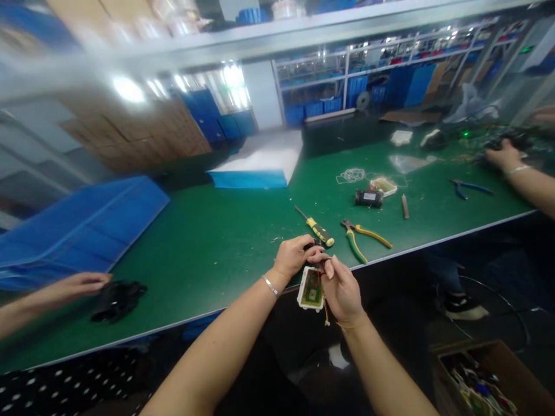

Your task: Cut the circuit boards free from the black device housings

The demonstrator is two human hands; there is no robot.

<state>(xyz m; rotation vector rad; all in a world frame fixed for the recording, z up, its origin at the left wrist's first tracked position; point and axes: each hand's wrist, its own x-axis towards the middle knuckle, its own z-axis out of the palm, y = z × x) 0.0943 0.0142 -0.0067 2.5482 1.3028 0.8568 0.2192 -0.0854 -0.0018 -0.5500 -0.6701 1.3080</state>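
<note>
My right hand [342, 289] is closed round a small white open casing [310, 289] with a green circuit board and red and yellow wires inside, held just over the green table's front edge [243, 309]. My left hand [295, 254] pinches something small and dark at the top of the casing; I cannot make it out. A silver bracelet sits on my left wrist.
A yellow-black screwdriver [318, 230], green-yellow pliers [358, 238], a black part [368, 198], a metal pin [404, 206] and blue pliers [468, 188] lie on the table. Another person's hand [84, 284] touches a black item [117, 299] at left; a third person's hand [505, 156] works far right. A cardboard box [485, 375] stands below.
</note>
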